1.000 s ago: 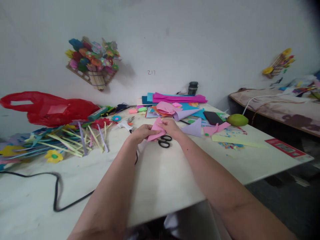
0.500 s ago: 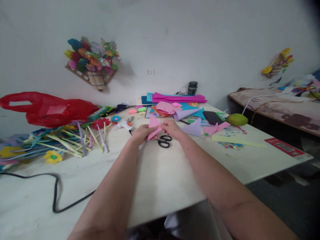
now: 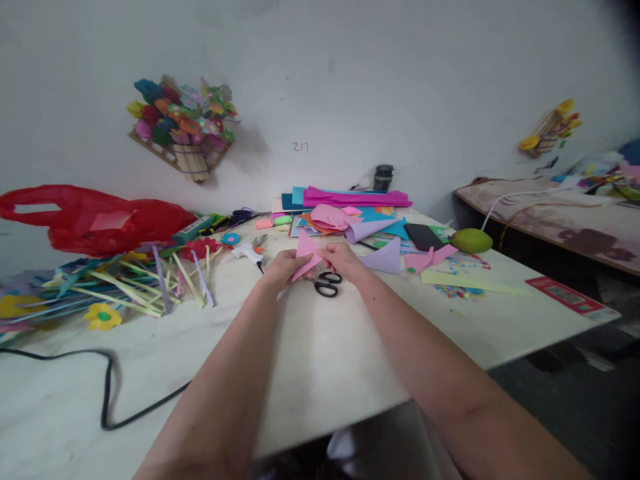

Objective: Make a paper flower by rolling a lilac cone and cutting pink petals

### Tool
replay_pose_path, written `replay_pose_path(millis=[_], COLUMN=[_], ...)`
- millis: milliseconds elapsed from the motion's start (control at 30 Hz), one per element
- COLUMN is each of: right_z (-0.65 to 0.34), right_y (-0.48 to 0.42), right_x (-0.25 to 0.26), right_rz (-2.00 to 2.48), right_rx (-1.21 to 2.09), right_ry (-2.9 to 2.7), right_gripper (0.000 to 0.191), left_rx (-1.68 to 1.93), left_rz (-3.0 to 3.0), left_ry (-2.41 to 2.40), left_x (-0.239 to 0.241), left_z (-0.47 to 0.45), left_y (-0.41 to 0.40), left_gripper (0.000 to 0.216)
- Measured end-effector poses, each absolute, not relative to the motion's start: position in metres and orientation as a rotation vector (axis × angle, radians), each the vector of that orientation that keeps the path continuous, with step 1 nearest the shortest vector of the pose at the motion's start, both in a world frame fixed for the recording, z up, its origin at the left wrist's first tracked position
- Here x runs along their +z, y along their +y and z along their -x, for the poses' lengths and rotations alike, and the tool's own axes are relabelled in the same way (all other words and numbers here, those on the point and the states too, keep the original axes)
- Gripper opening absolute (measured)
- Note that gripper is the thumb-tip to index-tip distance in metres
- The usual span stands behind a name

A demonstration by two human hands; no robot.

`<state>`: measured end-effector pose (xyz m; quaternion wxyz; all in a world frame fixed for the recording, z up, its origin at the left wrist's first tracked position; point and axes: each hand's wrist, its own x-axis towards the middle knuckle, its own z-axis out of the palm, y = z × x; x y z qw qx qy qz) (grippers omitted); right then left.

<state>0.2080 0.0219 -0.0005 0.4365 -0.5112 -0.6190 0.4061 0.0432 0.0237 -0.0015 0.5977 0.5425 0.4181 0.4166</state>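
A folded piece of pink paper (image 3: pixel 306 248) is held between both hands above the table. My left hand (image 3: pixel 283 268) is closed on its left side, with the thumb on top. The fingers of my right hand (image 3: pixel 341 259) pinch its right edge. Right beneath and beside the hands lie scissors with black handles (image 3: pixel 326 285); their blades are hidden. A purple paper triangle (image 3: pixel 384 257) rests just right of my right hand. The white glue gun (image 3: pixel 247 253) lies to the left of my left hand.
Paper strips (image 3: pixel 130 288), a yellow paper flower (image 3: pixel 103 317) and a red plastic bag (image 3: pixel 100 223) are on the left. A black cord (image 3: pixel 107 387) crosses the near left. Paper sheets (image 3: pixel 357 198) lie at the back. A phone (image 3: pixel 423 236) and a green fruit (image 3: pixel 471 241) are on the right.
The view has shifted very slightly. Both hands keep their hold on the pink paper, with almost no movement.
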Motion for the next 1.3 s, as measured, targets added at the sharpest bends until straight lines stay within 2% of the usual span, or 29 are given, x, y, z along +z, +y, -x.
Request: replay_pose_path(millis=[133, 233, 300, 367, 433, 600, 900, 1133, 1300], right_z=[-0.212, -0.22, -0.224, -0.225, -0.223, -0.206, -0.204, -0.225, -0.232], right_y=[0.024, 0.02, 0.015, 0.009, 0.003, -0.006, -0.008, 0.008, 0.017], right_x=[0.005, 0.015, 0.024, 0.032, 0.037, 0.041, 0.045, 0.033, 0.024], right_rz=[1.347, 1.437, 1.527, 1.606, 1.654, 1.718, 1.781, 1.782, 1.736], right_rx=[0.864, 0.542, 0.385, 0.399, 0.364, 0.131, -0.064, 0.129, 0.752], right_ry=[-1.671, -1.99, -2.249, -2.501, -2.669, -2.779, -2.763, -2.432, -2.076], right_gripper=[0.023, 0.009, 0.023, 0.045, 0.055, 0.046, 0.038, 0.032, 0.03], left_rx=[1.094, 1.222, 1.293, 1.341, 1.367, 1.396, 1.479, 1.493, 1.505], left_rz=[-1.226, -1.16, -1.139, -1.128, -1.111, -1.065, -1.004, -0.971, -0.934], left_ry=[0.978, 0.988, 0.976, 0.964, 0.958, 0.962, 0.951, 0.983, 0.945], left_x=[-0.003, -0.004, -0.005, -0.006, -0.007, -0.008, -0.006, -0.004, -0.005], left_z=[-0.042, -0.041, -0.04, -0.04, -0.04, -0.041, -0.041, -0.043, -0.045], left_y=[0.026, 0.029, 0.032, 0.034, 0.035, 0.035, 0.034, 0.034, 0.033], left_gripper=[0.02, 0.02, 0.021, 0.022, 0.023, 0.025, 0.021, 0.012, 0.011])
